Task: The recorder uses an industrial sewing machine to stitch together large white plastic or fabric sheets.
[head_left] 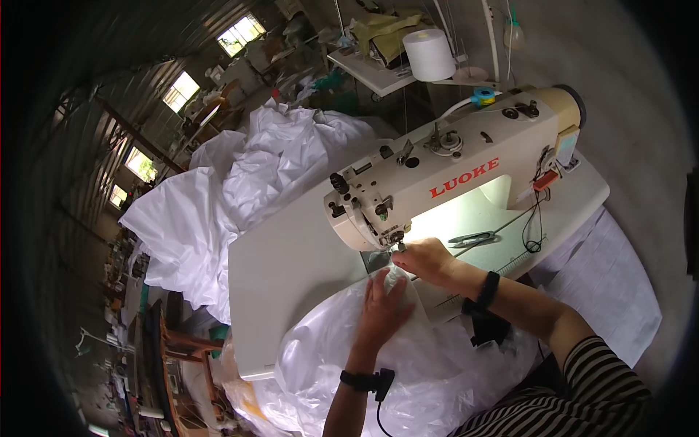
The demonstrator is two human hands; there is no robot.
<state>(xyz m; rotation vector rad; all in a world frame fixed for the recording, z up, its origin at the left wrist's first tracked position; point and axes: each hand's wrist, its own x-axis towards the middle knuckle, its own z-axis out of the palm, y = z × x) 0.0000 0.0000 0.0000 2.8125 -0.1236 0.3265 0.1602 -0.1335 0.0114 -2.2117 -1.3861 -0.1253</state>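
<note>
A white sewing machine (473, 164) with a lit needle area stands on a pale table. Thin, shiny white sheeting (328, 335), partly see-through, runs from my lap up over the table's front edge to the needle. My left hand (382, 309) lies on this sheeting just in front of the presser foot, fingers apart and pointing at the needle. Right beside the needle, my right hand (426, 262) is closed, its fingertips pinching the sheeting's edge. The exact grip is partly hidden by the fingers. Thread snips (473, 239) lie on the machine bed beyond my right hand.
A big heap of white fabric (284, 146) hangs over the table's far left side. A white thread cone (428, 55) stands behind the machine. A dark cord (535, 237) dangles onto the bed at right. White cloth (611, 284) hangs off the right edge; a wooden stand (182, 342) is at left.
</note>
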